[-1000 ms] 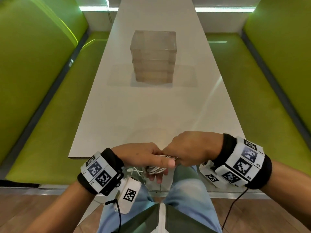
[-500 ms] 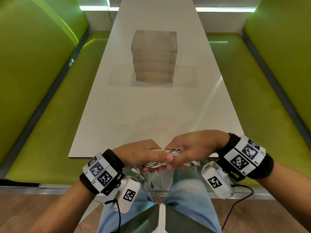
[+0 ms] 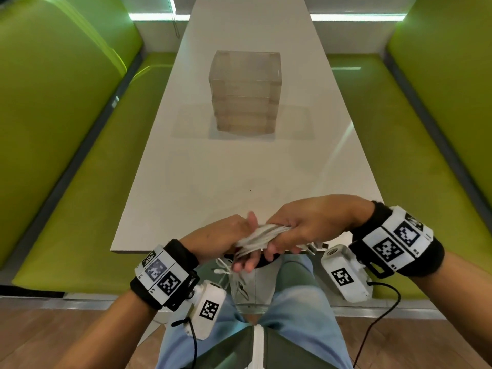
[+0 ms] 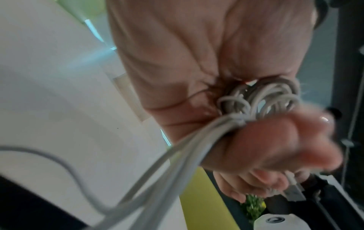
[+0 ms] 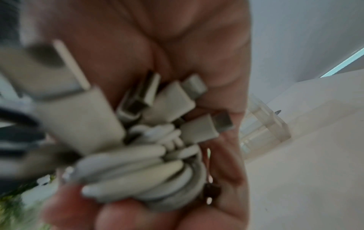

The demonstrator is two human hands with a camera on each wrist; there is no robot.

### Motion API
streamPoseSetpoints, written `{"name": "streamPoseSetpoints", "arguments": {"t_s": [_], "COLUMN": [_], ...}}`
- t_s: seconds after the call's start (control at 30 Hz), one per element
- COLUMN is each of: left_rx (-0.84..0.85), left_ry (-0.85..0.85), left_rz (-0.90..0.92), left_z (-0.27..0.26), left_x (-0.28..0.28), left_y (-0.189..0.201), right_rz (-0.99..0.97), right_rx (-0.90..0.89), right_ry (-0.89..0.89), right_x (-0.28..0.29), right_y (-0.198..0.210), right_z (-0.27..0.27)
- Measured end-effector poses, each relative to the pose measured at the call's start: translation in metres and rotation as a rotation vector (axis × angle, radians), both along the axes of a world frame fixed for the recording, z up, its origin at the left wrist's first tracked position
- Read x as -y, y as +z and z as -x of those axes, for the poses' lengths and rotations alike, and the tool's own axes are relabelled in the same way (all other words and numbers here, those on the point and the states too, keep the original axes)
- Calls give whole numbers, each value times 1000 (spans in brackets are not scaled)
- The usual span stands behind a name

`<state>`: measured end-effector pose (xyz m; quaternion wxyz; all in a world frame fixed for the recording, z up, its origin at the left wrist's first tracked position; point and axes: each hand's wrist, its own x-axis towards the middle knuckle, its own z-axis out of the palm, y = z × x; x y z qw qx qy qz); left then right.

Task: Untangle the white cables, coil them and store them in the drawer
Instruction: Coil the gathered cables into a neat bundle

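Observation:
A bundle of white cables (image 3: 262, 235) is held just above the near table edge. My right hand (image 3: 277, 246) grips its right part, fingers curled under it. Several plugs (image 3: 315, 246) stick out past those fingers, and the right wrist view shows the plugs (image 5: 169, 99) above looped cable (image 5: 141, 175). My left hand (image 3: 243, 243) lies under the bundle's left part with the thumb lifted and the fingers straight. In the left wrist view the coil (image 4: 260, 99) sits beside the left palm. The translucent drawer unit (image 3: 245, 94) stands shut mid-table, far from both hands.
Loose cable ends (image 3: 223, 270) dangle below the left hand, over my lap. The white table (image 3: 239, 177) runs away from me between two green benches (image 3: 80, 209). The drawer unit (image 5: 263, 124) also shows in the right wrist view.
My left hand has loosened: its thumb came off the bundle and its fingers straightened. The right hand kept its grip and turned the bundle slightly upward.

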<state>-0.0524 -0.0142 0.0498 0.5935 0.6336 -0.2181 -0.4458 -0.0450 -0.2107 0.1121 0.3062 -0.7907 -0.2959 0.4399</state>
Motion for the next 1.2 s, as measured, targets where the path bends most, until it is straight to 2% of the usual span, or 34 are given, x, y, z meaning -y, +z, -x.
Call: {"name": "streamPoseSetpoints", "arguments": {"t_s": [0.07,0.17,0.27,0.37,0.5,0.57,0.63,0.73,0.83,0.93,1.03,1.13,1.2], "left_rx": [-22,82,112,38,-143,-198,-260,-354,-369,-282,-135,56,67], "left_ry": [71,178,436,674,834,890,930,973,992,977,884,778,773], "left_rz": [104,96,135,261,463,508,513,478,471,466,378,253,250], "left_z": [-1,1,2,-1,-6,-7,-7,-7,-11,-14,-13,-13,-13], "left_x": [-5,-7,-1,9,15,18,20,23,22,20,14,6,5], "left_y": [-4,-11,-10,-1,5,8,10,8,7,10,11,11,9], "right_rz": [-33,-124,-233,-285,-191,-194,-214,-181,-243,-325,-361,-322,-327], "right_rx": [63,147,151,202,401,401,368,409,389,334,279,285,253], "right_ry": [-90,-271,-377,-487,-557,-588,-636,-664,-749,-794,-811,-754,-703], "right_x": [10,28,29,17,-7,-20,-31,-43,-50,-54,-51,-48,-51], "right_y": [7,19,25,14,-15,-27,-36,-47,-55,-56,-54,-55,-56], "right_z": [-6,-17,-18,-15,-9,-5,-2,1,0,3,7,6,9]}}
